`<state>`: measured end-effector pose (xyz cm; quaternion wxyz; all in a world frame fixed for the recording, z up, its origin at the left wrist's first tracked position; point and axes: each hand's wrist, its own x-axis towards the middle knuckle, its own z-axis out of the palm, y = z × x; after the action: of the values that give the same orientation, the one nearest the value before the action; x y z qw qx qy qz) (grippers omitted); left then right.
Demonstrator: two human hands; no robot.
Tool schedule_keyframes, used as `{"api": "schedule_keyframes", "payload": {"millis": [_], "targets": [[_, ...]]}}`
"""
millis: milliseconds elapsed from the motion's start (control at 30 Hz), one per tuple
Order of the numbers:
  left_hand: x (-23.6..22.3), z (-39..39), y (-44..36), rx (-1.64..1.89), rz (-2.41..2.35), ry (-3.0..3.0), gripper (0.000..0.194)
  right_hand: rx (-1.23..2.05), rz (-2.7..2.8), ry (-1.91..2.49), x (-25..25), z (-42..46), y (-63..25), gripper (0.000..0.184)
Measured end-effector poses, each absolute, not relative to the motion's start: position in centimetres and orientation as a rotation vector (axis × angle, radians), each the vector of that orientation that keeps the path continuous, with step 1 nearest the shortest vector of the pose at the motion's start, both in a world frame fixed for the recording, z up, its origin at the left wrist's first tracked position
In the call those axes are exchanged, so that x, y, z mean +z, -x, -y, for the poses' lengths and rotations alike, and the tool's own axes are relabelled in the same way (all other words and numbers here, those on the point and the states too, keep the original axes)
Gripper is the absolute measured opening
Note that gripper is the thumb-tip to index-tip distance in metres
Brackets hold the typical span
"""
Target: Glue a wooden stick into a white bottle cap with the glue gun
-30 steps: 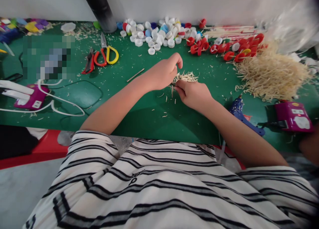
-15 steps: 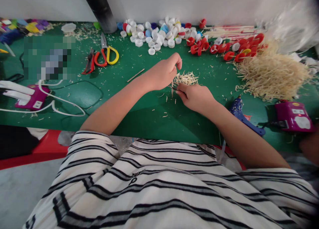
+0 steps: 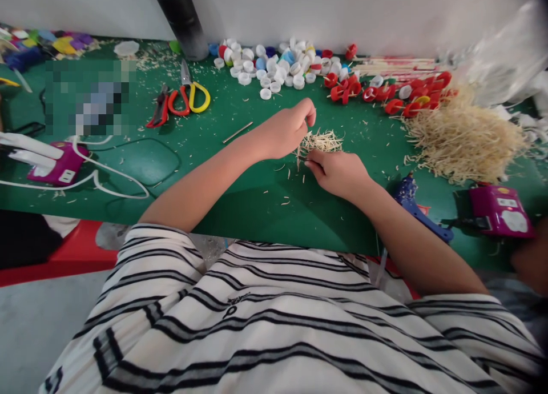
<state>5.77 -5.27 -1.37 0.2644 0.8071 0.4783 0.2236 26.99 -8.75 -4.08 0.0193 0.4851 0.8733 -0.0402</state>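
Observation:
Above the green table my left hand (image 3: pixel 293 129) is closed with its fingers curled down, and what they hold, if anything, is hidden. Just to its right, my right hand (image 3: pixel 341 174) pinches a thin dark tool (image 3: pixel 303 159) between thumb and fingers; its kind is too small to make out. Both hands are close together at a small heap of pale wood shavings (image 3: pixel 326 140). Loose slivers lie around the fingertips. A thin stick (image 3: pixel 238 132) rests on the table behind my left forearm.
Scissors (image 3: pixel 194 94) and red-handled pliers (image 3: pixel 160 107) lie left. Bottle caps (image 3: pixel 274 71) and red cap pieces (image 3: pixel 346 88) line the back, beside a black bottle (image 3: pixel 182 20). At right are a large shavings pile (image 3: pixel 468 140), a blue glue gun (image 3: pixel 417 208) and a purple socket box (image 3: pixel 500 210).
The view has shifted slightly. Both hands keep nearly the same pose beside the small heap, and nothing has visibly been taken up or let go.

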Motion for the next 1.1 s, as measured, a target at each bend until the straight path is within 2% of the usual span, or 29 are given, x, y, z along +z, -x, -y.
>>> {"api": "schedule_keyframes", "payload": {"millis": [267,400,567,867,1100], "targets": [[-0.8,5.7,-6.3,0.576,-1.261,-2.202,0.017,-0.077,-2.684,-1.396,-3.6,9.5,-25.8,0.046],[-1.0,5.7,-6.3,0.606,-1.270,-2.224,0.014,-0.134,-2.697,-1.494,-3.6,9.4,-26.0,0.047],[-1.0,5.6,-6.2,0.576,-1.280,-2.216,0.016,-0.125,-2.719,-1.576,-3.6,9.0,-26.0,0.046],[-1.1,5.6,-6.1,0.585,-1.268,-2.220,0.019,-0.186,-2.652,-1.437,-3.9,9.9,-26.1,0.042],[-1.0,5.5,-6.0,0.604,-1.257,-2.218,0.017,-0.136,-2.751,-1.607,-3.6,9.3,-26.0,0.047]]}}
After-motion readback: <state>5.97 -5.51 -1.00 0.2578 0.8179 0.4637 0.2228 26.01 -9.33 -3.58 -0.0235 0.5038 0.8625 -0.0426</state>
